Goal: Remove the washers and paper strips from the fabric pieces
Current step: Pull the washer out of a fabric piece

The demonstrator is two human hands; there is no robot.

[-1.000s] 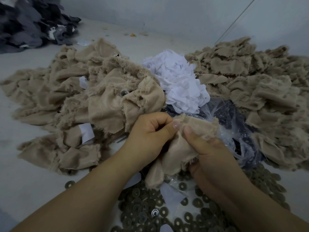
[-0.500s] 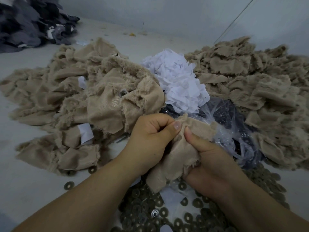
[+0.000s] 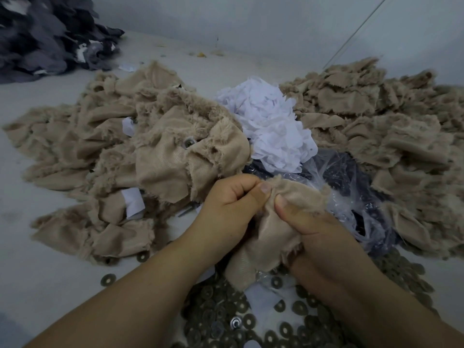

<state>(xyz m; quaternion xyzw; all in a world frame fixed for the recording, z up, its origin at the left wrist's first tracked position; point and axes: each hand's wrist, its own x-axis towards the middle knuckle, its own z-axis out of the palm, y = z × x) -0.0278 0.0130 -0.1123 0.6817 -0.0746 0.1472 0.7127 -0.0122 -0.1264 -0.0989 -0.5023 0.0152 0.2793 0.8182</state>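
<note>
A beige fabric piece (image 3: 271, 237) hangs between both hands at centre. My left hand (image 3: 226, 209) pinches its top edge with curled fingers and thumb. My right hand (image 3: 308, 234) grips it from the right, thumb pressed on the cloth. Whatever sits inside the fold is hidden. Below the hands lie several dark washers (image 3: 286, 330) in a heap. A pile of white paper strips (image 3: 271, 126) sits behind the hands. To the left is a heap of beige fabric pieces (image 3: 155, 156), one showing a metal washer (image 3: 187, 142) and white strips (image 3: 134, 202).
A second heap of beige fabric pieces (image 3: 376, 136) fills the right side. A clear plastic bag (image 3: 351, 194) with dark contents lies right of the hands. Dark grey fabric (image 3: 42, 36) is piled at the far left corner. A wall (image 3: 276, 21) rises behind.
The fabric piece has been drawn slightly lower and flatter between the hands. My right thumb has slid down onto the cloth. The piles have not moved.
</note>
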